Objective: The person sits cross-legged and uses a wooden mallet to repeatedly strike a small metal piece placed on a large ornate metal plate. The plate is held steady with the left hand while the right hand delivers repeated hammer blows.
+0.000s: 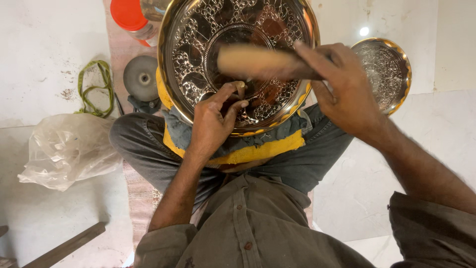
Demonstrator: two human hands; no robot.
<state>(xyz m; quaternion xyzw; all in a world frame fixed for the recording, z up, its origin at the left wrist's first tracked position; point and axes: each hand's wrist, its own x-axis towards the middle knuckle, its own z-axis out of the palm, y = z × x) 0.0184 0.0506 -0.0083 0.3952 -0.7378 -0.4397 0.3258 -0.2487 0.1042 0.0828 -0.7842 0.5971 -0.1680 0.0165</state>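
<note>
A large round engraved metal tray (198,64) with a gold-coloured rim rests on a yellow and grey cloth pad (277,145) across my lap. My left hand (214,119) pinches a small punch-like tool (240,88) upright against the tray's patterned face near its lower middle. My right hand (342,84) grips a wooden mallet (253,62), blurred, held crosswise just above the tray's centre and above the small tool.
A smaller engraved metal plate (384,74) lies on the white floor at the right. At the left are a crumpled clear plastic bag (67,149), a green cord (94,87), a grey round disc (141,77) and an orange-lidded jar (131,17). A wooden stick (64,247) lies bottom left.
</note>
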